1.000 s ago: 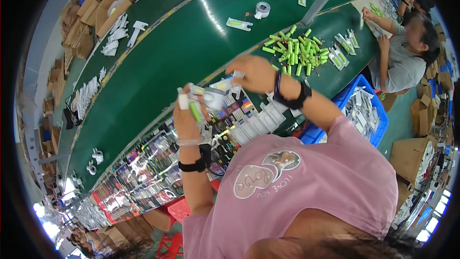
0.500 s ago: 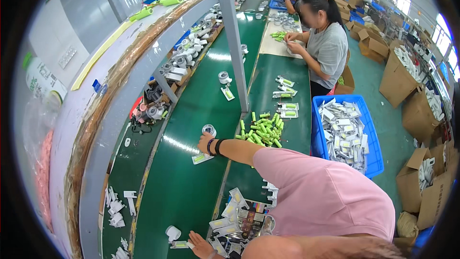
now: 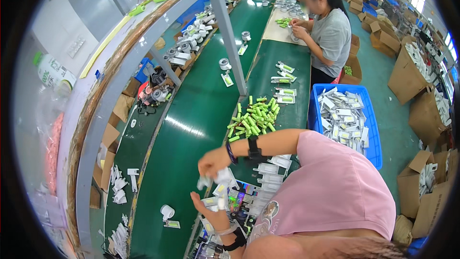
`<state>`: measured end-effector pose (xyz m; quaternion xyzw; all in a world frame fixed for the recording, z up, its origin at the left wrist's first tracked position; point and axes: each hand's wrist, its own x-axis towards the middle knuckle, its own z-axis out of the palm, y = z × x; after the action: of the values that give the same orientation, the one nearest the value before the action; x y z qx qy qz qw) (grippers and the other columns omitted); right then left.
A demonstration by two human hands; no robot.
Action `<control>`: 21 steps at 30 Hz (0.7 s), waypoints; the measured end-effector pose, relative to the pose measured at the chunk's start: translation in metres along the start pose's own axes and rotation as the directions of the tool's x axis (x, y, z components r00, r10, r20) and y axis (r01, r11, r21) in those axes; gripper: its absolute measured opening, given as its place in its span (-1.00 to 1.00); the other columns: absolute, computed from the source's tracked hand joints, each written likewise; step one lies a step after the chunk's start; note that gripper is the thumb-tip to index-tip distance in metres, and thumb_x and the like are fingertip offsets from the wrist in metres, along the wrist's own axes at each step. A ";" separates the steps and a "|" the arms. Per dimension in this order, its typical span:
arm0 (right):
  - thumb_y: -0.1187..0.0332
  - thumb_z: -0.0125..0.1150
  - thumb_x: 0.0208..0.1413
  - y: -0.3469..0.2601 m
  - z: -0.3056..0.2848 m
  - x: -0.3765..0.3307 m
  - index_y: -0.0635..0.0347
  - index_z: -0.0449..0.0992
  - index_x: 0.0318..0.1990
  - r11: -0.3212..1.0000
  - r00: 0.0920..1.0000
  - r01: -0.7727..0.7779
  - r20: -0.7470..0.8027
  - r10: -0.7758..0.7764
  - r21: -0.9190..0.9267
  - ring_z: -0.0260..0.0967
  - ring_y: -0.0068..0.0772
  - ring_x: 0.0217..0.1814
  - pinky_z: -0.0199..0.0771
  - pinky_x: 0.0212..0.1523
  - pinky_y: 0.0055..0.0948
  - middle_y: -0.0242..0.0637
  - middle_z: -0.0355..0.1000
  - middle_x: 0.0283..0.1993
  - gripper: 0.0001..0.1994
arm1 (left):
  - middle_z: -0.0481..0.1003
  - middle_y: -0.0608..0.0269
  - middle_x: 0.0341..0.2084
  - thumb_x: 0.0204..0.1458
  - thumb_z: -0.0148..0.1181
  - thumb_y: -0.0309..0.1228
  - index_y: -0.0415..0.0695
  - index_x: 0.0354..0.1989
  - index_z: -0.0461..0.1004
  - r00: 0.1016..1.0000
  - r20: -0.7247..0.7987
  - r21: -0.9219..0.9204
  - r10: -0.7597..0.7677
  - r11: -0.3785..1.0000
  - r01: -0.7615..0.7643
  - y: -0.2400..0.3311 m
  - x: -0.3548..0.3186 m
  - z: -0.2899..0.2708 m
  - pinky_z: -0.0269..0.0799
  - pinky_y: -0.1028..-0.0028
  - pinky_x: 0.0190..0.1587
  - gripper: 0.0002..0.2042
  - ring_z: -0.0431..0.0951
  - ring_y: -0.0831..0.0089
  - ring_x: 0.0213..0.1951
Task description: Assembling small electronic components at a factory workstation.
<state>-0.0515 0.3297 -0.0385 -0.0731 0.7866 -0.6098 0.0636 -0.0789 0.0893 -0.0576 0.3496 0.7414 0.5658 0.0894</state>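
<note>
My right hand (image 3: 214,161) is closed on a white round-headed part (image 3: 207,180), smeared by motion, above the near edge of the belt. Just below it my left hand (image 3: 214,215) is raised with its thumb apart. A small white piece (image 3: 221,204) shows against its fingers, which partly hide how it is held. White plastic housings (image 3: 270,178) with pale strips lie in a row beside my hands. On the green belt (image 3: 187,100) a white round-headed part (image 3: 167,211) rests beside a housing with a green cell (image 3: 172,224).
A heap of green battery cells (image 3: 254,119) lies beyond my right forearm. A blue bin (image 3: 373,139) of white housings stands at my right. A grey post (image 3: 225,33) rises at the belt's edge. A co-worker (image 3: 329,33) sits farther along; cartons (image 3: 416,172) line the floor.
My right hand has drawn back from the belt, and the round-headed part and housing beside it are gone from there. My left hand has lifted off the belt toward the right hand.
</note>
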 end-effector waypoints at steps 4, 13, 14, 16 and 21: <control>0.29 -0.09 0.28 -0.017 0.056 -0.040 0.38 0.36 0.03 0.884 0.946 -0.050 0.307 -0.108 0.465 0.41 -0.52 -0.22 0.40 -0.17 -0.50 -0.31 0.45 -0.29 -0.67 | 0.26 0.03 0.09 -0.20 0.36 -0.42 -0.21 0.28 0.04 0.990 0.140 -0.143 0.024 0.990 -0.004 0.028 -0.024 0.006 0.19 0.36 0.16 -0.18 0.31 0.28 0.10; 0.25 0.16 0.14 -0.037 0.060 -0.098 0.32 0.51 -0.21 0.971 0.826 -0.033 0.553 -0.105 0.235 0.46 -0.56 -0.27 0.44 -0.26 -0.48 -0.30 0.52 -0.34 -0.74 | 0.36 0.34 -0.35 -0.10 0.22 -0.52 -0.15 0.08 0.20 0.891 0.396 -0.259 -0.221 0.904 0.339 0.061 -0.068 -0.014 0.29 0.59 -0.35 -0.48 0.36 0.59 -0.39; 0.25 0.22 0.07 -0.049 0.060 -0.102 0.24 0.52 -0.24 1.000 0.868 0.010 0.496 0.004 -0.024 0.47 -0.49 -0.30 0.44 -0.31 -0.45 -0.30 0.52 -0.35 -0.77 | 0.36 0.34 -0.39 -0.06 0.17 -0.55 -0.13 0.08 0.20 0.919 0.376 -0.295 -0.120 0.924 0.242 0.058 -0.067 -0.011 0.24 0.67 -0.54 -0.51 0.33 0.65 -0.51; 0.28 0.29 -0.07 -0.066 0.073 -0.115 0.14 0.50 -0.30 0.876 0.979 0.064 0.201 0.038 -0.479 0.46 -0.28 -0.34 0.40 -0.40 -0.34 -0.29 0.48 -0.36 -0.79 | 0.37 0.26 -0.25 0.00 0.15 -0.49 -0.19 0.09 0.20 0.845 0.413 -0.307 -0.341 0.821 0.481 0.073 -0.067 -0.007 0.39 0.58 -0.32 -0.55 0.41 0.52 -0.24; 0.40 0.27 -0.15 -0.064 0.112 -0.109 0.13 0.45 -0.38 0.687 0.921 -0.042 -0.296 -0.255 -0.725 0.39 -0.18 -0.40 0.36 -0.45 -0.26 -0.28 0.39 -0.42 -0.85 | 0.46 0.17 -0.38 0.17 -0.06 -0.31 -0.24 -0.03 0.35 0.861 0.248 -0.570 -0.444 0.652 0.500 0.064 -0.077 0.007 0.47 0.49 -0.39 -0.71 0.48 0.48 -0.41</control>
<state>0.0786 0.2288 -0.0030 -0.0211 0.9530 -0.2579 -0.1574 0.0083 0.0541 -0.0224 0.1200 0.5755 0.7171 0.3745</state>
